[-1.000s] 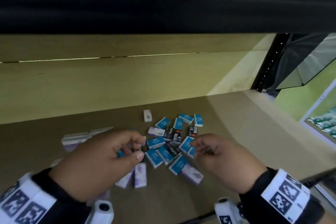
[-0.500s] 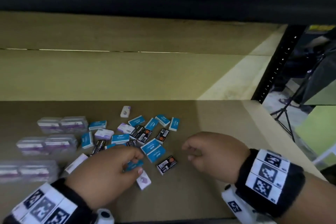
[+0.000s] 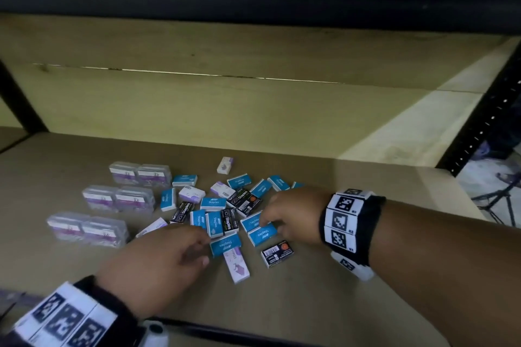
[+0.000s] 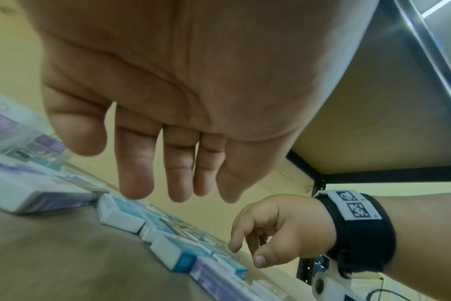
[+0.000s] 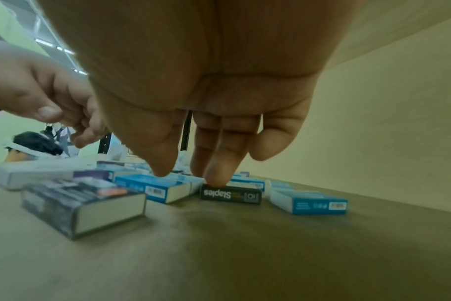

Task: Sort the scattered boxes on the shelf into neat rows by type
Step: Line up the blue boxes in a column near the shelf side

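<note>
Small boxes lie scattered on the brown shelf [image 3: 324, 304]: blue staples boxes [image 3: 213, 204], black staples boxes [image 3: 277, 253] and white-purple boxes [image 3: 236, 266]. My left hand [image 3: 201, 248] hovers at the near left of the pile, fingers straight and empty [image 4: 168, 183], its thumb close to a blue box [image 3: 225, 244]. My right hand [image 3: 270, 222] reaches in from the right. Its fingers point down [image 5: 191, 175]; one fingertip [image 5: 215, 179] touches the top of a black staples box [image 5: 231, 195], and the thumb hangs just over a blue box [image 5: 152, 187].
Clear plastic cases with purple labels [image 3: 118, 200] stand in pairs at the left of the shelf. A pale wooden back wall [image 3: 225, 107] closes the rear, with a black upright post [image 3: 485, 121] at the right. Bare shelf lies in front of and to the right of the pile.
The view has swung left, bringing the clear cases into sight. My right hand has reached forward and down onto the boxes. My left hand's fingers have straightened.
</note>
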